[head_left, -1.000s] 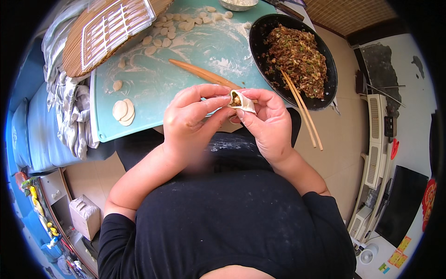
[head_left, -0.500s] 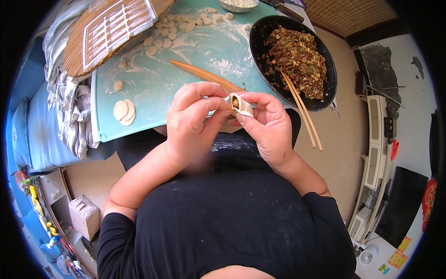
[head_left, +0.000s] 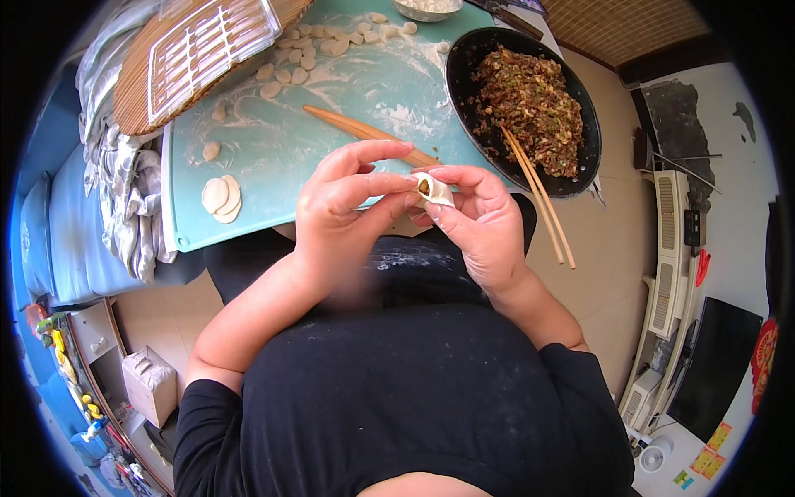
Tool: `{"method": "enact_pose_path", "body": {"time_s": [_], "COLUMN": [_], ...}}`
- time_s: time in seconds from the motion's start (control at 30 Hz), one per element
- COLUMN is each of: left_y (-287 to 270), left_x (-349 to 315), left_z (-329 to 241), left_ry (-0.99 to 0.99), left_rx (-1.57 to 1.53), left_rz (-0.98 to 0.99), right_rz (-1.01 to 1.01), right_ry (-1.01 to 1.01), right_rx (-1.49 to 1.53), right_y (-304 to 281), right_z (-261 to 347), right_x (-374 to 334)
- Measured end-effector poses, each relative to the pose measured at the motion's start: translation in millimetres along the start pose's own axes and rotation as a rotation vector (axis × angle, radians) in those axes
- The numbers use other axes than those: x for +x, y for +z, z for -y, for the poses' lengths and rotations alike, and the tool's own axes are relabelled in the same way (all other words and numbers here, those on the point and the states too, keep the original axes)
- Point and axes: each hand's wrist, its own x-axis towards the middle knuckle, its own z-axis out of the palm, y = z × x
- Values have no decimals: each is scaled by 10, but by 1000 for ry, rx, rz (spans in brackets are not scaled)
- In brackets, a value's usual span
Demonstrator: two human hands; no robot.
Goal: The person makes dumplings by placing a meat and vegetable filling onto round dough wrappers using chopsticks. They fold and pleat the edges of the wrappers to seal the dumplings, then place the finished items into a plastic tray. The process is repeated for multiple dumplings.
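- Two hands met in front of your dark shirt, both clamped by the fingertips on one folded wrapper [head_left: 439, 194], held up off the surface [head_left: 273, 178].
- Your left hand [head_left: 335, 207] pinched the left end between thumb and fingers, its index finger lifted clear; your right hand [head_left: 483, 228] cradled the right end, thumb below, fingers curled behind.
- Toward the left end the wrapper gaped, and a dab of filling [head_left: 425, 189] showed inside; the right part looked folded over.
- Judging by that, you were partway through closing the dough, with the mouth unsealed.
- The next move seemed to call for bringing the gaping lips together and pressing along the seam, gently enough that no filling squeezed onto the edge.
- Just beyond your fingers, the rolling pin [head_left: 356, 127] lay aslant on the floury surface.
- To your left sat a small stack of rolled rounds [head_left: 220, 199], apart from the cut dough pieces [head_left: 308, 62] farther back.
- To your right, the black pan [head_left: 464, 89] held a brown mound of filling [head_left: 530, 103], chopsticks [head_left: 517, 153] resting tips-in and reaching out past the rim.
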Motion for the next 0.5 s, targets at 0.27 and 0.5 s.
{"method": "enact_pose_path", "body": {"time_s": [0.27,0.5], "left_y": [10,49], "left_x": [14,29], "left_z": [70,5], "left_ry": [298,177], "left_rx": [189,145], "left_rz": [-50,-118], "right_rz": [23,-30], "right_ry": [20,67], "right_rx": [49,6], "right_y": [8,-11], "right_z": [-8,12], "right_x": [-6,-15]}}
